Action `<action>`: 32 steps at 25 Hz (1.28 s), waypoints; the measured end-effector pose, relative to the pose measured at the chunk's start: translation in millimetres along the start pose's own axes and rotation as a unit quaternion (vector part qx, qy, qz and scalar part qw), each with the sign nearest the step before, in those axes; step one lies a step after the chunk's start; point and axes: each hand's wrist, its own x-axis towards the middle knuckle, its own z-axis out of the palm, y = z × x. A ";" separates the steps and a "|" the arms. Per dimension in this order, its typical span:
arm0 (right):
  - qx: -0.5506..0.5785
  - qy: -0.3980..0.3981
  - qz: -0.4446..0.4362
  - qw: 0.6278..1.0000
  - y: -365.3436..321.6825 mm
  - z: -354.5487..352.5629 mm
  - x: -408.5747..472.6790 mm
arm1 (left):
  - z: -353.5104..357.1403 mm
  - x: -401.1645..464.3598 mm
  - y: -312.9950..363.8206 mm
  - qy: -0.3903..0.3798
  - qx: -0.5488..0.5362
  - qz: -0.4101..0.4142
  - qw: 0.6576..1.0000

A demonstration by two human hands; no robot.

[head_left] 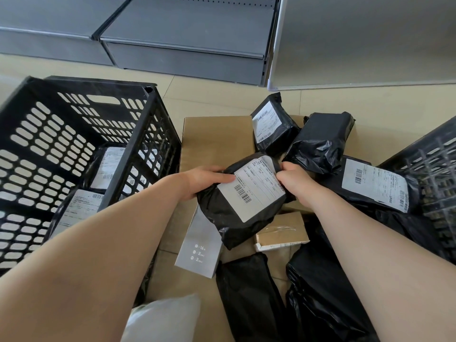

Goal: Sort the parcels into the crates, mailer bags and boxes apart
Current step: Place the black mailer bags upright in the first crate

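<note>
floor (pixel 217 80): pale beige tile, grout lines visible; everything sits on it
shelving (pixel 187 33): grey metal units along the far wall, pegboard backs, bare decks
side panel (pixel 365 40): flat grey upright, far right, aluminium edge trim
left crate (pixel 32 149): black, slotted walls, on the floor left of the pile; labelled black bags lie inside
right crate (pixel 434 164): black, slotted, cut off by the right edge; contents not clear
big carton (pixel 217 139): brown, flat on the floor in the middle, bags piled on its right part
loose mailer bags (pixel 318 141): black, heaped right of centre and near the bottom, some with white labels up
grey box (pixel 199 250): lies below the big carton, printed marks on top
small carton (pixel 281 230): brown, taped, just under the held bag
held mailer bag (pixel 239 206): black, white barcode label up, above the pile centre
left hand (pixel 207 178): grips the bag's upper left edge, thumb on the label
right hand (pixel 293 181): pinches the upper right edge
</note>
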 end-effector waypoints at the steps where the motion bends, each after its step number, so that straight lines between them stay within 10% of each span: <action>1: 0.004 0.014 -0.008 1.000 -2.3 0.4 -1.6 | -0.7 -1.4 0.3 0.017 0.000 0.012 1.000; 14: 0.051 0.183 -0.035 0.981 -27.2 28.3 -15.6 | -50.3 -40.6 21.6 0.233 0.089 0.126 0.960; 32: 0.097 -0.094 -0.114 0.984 -127.3 205.8 -86.3 | -195.0 -138.8 -62.3 0.388 -0.273 0.177 0.862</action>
